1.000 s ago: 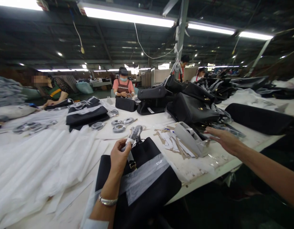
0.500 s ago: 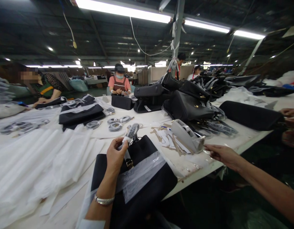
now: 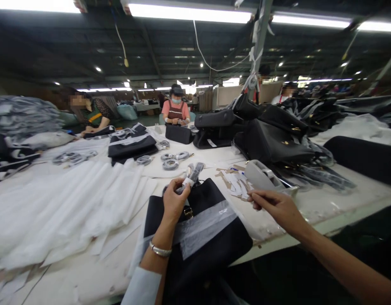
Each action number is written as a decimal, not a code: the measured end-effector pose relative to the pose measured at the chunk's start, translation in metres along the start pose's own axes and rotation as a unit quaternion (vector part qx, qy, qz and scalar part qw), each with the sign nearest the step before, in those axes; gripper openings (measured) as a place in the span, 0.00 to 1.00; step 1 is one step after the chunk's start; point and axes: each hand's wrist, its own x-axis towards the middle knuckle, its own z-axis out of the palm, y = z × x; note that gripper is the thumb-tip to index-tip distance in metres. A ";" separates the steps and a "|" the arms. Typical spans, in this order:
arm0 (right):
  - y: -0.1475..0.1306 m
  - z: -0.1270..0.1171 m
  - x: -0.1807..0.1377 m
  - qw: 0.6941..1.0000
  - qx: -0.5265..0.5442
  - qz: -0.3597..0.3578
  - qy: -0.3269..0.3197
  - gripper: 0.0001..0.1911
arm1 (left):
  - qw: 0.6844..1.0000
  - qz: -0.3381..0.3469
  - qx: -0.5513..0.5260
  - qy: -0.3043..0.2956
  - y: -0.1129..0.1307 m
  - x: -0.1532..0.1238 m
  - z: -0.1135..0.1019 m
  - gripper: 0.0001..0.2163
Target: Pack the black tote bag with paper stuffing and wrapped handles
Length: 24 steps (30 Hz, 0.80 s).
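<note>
My left hand (image 3: 174,199) is closed around a bundled grey strap (image 3: 196,170) in clear wrapping with a white band round it. The bundle is held just above a black handbag (image 3: 225,248), which lies at the table's front edge. Across the bag runs a clear plastic film (image 3: 203,226), beside a gold buckle (image 3: 188,212). My right hand (image 3: 274,205) has thumb and fingers pinched together, in front of a grey tape dispenser (image 3: 262,176) and close to loose paper strips (image 3: 238,184). What its fingertips hold is too small to make out.
White wrapping sheets (image 3: 78,203) cover the table's left side. Coiled straps (image 3: 170,164) lie beyond the bag. A heap of black handbags (image 3: 271,135) stands at back right. Across the table a co-worker in a brown apron (image 3: 175,112) sits; another person (image 3: 95,112) is at far left.
My right hand has moved left, from the dispenser's front end toward the paper strips. My left hand keeps hold of the strap. The view has swung left; the hands at the right edge are gone.
</note>
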 end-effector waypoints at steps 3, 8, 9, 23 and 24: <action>-0.023 0.042 0.018 0.994 0.073 -0.041 -0.064 0.21 | 1.000 0.017 0.005 0.007 0.000 -0.002 0.000 0.12; -0.042 0.101 0.047 0.977 0.155 -0.029 -0.141 0.23 | 0.998 0.036 0.045 0.016 -0.001 -0.004 0.002 0.13; -0.044 0.110 0.053 0.976 0.160 -0.023 -0.147 0.22 | 0.998 0.038 0.054 0.017 -0.001 -0.005 0.003 0.14; -0.034 0.145 0.072 0.977 0.147 0.048 -0.145 0.20 | 0.988 0.082 0.129 0.020 -0.001 -0.009 0.005 0.17; -0.037 0.144 0.070 0.977 0.153 0.043 -0.145 0.20 | 0.988 0.080 0.128 0.022 -0.001 -0.009 0.005 0.17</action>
